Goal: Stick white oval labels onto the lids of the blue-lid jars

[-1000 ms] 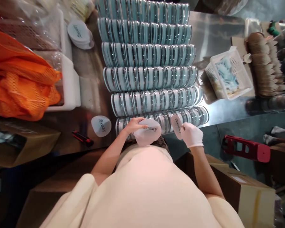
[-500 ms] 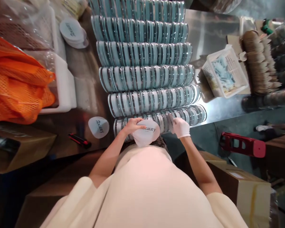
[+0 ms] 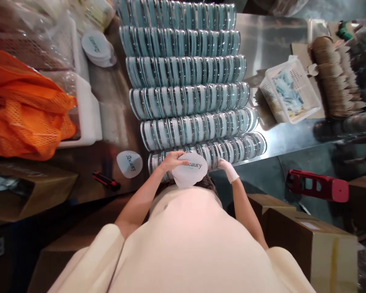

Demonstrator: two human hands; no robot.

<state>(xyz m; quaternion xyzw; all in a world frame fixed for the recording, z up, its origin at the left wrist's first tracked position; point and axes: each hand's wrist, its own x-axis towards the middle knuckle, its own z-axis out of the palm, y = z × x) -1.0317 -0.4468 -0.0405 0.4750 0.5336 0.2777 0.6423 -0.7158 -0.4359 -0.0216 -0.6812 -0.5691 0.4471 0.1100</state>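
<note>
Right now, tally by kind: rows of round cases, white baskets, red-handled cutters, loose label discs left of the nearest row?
Rows of round cases: 6
White baskets: 1
Red-handled cutters: 1
Loose label discs: 1
Total: 9

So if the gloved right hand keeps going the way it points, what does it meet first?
The right hand points up and away at the nearest row of round tins. Its fingers look already at or touching those tins, so that row comes first; exact contact is unclear.
</note>
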